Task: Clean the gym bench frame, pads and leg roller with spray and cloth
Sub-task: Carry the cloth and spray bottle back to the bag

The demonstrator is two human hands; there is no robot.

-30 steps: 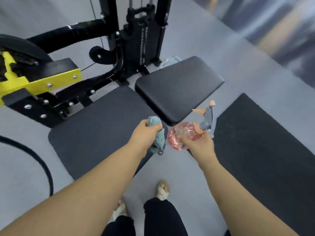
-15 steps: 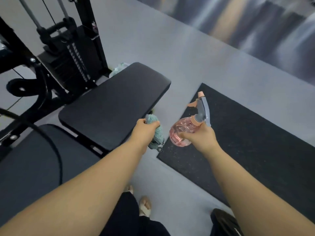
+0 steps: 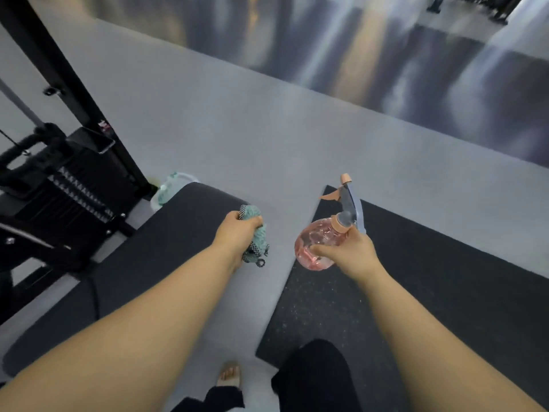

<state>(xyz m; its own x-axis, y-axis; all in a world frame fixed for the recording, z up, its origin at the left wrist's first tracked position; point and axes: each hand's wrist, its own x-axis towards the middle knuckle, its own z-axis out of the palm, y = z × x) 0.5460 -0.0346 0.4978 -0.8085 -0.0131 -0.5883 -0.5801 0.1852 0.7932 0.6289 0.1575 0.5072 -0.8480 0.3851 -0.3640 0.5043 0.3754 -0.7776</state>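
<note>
My left hand (image 3: 237,236) grips a bunched teal cloth (image 3: 256,233) over the right end of the black back pad (image 3: 178,230) of the bench. My right hand (image 3: 350,251) holds a pink spray bottle (image 3: 316,245) by its neck, its grey and orange trigger head (image 3: 347,200) pointing up and away. The bottle hangs over the gap between the pad and a floor mat. The black seat pad (image 3: 50,325) lies at the lower left. The bench frame (image 3: 35,251) shows dark beneath the pads.
A black weight stack and upright post (image 3: 74,185) stand at the left. A clear bag with something teal (image 3: 169,188) lies on the grey floor behind the pad. A black speckled rubber mat (image 3: 430,281) covers the floor at right. My feet and dark trousers (image 3: 312,379) are below.
My view has swung to the right, so the bench slid leftward in the picture. Both hands kept their hold on the cloth and the bottle, now at the pad's right end.
</note>
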